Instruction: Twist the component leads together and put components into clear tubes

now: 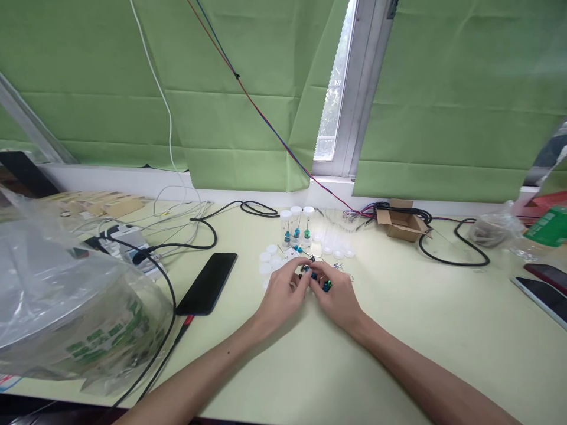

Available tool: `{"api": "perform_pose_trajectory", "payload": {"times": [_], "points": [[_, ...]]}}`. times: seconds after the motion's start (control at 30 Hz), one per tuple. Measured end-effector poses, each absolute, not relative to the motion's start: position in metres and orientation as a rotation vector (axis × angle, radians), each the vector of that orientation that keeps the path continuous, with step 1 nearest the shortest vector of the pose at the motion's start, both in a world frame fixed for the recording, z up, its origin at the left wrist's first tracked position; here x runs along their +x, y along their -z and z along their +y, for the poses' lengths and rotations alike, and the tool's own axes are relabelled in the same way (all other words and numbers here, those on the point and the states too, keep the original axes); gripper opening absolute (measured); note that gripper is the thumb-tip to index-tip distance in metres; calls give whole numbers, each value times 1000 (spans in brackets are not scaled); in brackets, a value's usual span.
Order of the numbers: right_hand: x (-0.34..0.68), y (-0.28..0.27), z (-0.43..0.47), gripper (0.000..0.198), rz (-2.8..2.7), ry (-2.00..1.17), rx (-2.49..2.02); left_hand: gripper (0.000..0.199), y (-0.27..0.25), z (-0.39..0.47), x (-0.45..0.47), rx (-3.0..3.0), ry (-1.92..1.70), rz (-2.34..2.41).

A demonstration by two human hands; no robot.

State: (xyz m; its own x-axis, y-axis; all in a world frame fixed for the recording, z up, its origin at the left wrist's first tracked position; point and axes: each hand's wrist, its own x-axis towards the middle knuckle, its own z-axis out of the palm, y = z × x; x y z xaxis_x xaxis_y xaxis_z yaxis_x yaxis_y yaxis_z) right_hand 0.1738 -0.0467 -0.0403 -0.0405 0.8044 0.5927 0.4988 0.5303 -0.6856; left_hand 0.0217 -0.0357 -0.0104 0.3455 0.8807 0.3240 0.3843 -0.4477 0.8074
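My left hand [286,290] and my right hand [337,298] meet fingertip to fingertip over the middle of the table. Between them they pinch a small dark and teal piece [312,274], partly hidden by the fingers and too small to name. Blue and green bits [327,286] lie under my right fingers. Just beyond, a loose teal piece with a thin metal pin [298,249] rests on the table. Several clear vials with white caps [296,227] stand upright behind, with blue or green pieces inside. White round caps [266,258] lie left of my hands.
A black phone [207,284] lies left of my hands, beside a large plastic-wrapped tub [80,307] and tangled cables [206,230]. More clear caps [339,247] sit right of the vials. An open cardboard box [402,224] stands at the back right, with phones [543,298] at the right edge.
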Motion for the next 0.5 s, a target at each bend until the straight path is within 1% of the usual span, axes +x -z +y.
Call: {"api": "perform_pose_trajectory", "payload": {"times": [0.2, 0.5], "points": [[175, 40, -45, 21, -1713, -354, -1095, 41, 12, -36, 21, 2210, -967, 1070], [177, 40, -41, 14, -1690, -343, -1089, 44, 8, -35, 15, 2410, -855, 1064]]}}
